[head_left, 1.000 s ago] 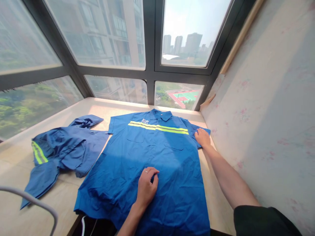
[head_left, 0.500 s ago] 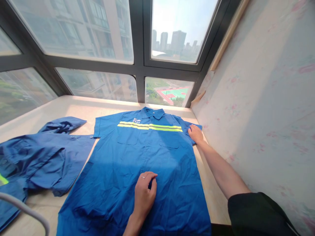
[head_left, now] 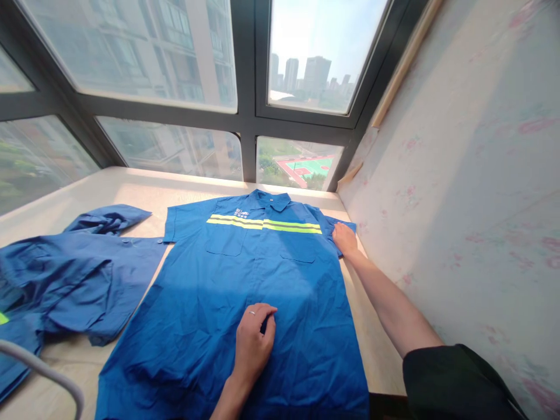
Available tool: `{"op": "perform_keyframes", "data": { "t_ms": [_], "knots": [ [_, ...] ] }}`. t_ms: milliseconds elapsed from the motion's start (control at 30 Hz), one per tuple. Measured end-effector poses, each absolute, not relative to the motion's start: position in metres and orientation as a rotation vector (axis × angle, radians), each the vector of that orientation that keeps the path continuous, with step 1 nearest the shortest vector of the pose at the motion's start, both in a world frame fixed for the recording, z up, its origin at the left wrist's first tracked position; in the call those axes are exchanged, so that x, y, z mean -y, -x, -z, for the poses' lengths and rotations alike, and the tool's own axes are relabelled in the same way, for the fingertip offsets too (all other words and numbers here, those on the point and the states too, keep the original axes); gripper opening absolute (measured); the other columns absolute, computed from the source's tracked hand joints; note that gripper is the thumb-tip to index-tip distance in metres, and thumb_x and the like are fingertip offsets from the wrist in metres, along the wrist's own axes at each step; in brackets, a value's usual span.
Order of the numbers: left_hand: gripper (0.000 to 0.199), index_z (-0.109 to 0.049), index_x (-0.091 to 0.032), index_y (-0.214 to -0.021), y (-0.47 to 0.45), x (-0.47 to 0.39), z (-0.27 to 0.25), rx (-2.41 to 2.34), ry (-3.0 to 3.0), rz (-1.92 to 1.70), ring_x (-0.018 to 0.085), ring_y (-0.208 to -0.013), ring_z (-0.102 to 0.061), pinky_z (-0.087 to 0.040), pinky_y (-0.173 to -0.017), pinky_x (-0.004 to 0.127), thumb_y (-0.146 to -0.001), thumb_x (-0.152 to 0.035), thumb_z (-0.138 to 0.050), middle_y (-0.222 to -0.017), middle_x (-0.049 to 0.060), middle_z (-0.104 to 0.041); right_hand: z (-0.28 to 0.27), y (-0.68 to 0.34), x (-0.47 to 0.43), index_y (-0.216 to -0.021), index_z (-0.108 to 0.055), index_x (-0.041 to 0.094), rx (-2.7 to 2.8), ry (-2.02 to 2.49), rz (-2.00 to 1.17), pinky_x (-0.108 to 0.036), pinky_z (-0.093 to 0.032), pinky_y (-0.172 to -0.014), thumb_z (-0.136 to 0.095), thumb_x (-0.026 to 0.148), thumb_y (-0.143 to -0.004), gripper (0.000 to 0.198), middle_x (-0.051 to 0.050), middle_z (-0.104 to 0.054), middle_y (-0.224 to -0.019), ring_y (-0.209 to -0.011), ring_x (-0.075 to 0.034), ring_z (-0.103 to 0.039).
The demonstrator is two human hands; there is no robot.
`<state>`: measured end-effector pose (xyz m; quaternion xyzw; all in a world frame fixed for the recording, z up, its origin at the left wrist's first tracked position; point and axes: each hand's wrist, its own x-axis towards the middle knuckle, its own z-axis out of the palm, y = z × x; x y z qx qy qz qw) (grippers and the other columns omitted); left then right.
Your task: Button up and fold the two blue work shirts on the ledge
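Observation:
A blue short-sleeved work shirt (head_left: 258, 280) lies spread front up, collar toward the window, with yellow and silver reflective stripes across its chest. The lower part of the cloth is wrinkled. At the shirt's right-hand sleeve, my right hand (head_left: 345, 238) has its fingers closed on the fabric; the fingertips are partly hidden. My left hand (head_left: 255, 338), with a ring on one finger, is over the lower middle of the shirt. Its fingers are curled, thumb near the index finger, and no cloth shows between them.
Left of the shirt lies a crumpled blue garment (head_left: 83, 280) with buttons. A grey curved tube (head_left: 48, 373) crosses the lower left corner. Dark-framed windows (head_left: 247, 116) rise behind the pale sill (head_left: 126, 184). A flowered wall (head_left: 464, 204) stands close on the right.
The view has shifted slightly, so everything sits a little further left and higher. Both hands keep their places on the shirt, and the shirt itself has not visibly moved.

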<state>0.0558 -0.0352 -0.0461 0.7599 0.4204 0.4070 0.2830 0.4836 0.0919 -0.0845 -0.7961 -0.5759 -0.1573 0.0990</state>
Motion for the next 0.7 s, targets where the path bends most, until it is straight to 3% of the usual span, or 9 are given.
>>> {"op": "perform_keyframes", "data": {
  "t_ms": [700],
  "knots": [
    [0.021,-0.070,-0.022,-0.092,-0.0562,0.0342,0.0467,-1.174,-2.071,-1.052,0.020,-0.088,-0.067,-0.056,-0.081,0.035,-0.090,-0.019,-0.050,-0.092,0.005,-0.072,0.0860,-0.4816,-0.0886,-0.123,-0.062,0.005,1.563,2.292,0.397,-0.045,-0.039,-0.107,-0.039,0.017,-0.091,0.042,-0.024,-0.058,-0.135,-0.127,-0.033,-0.051]
  ]
}}
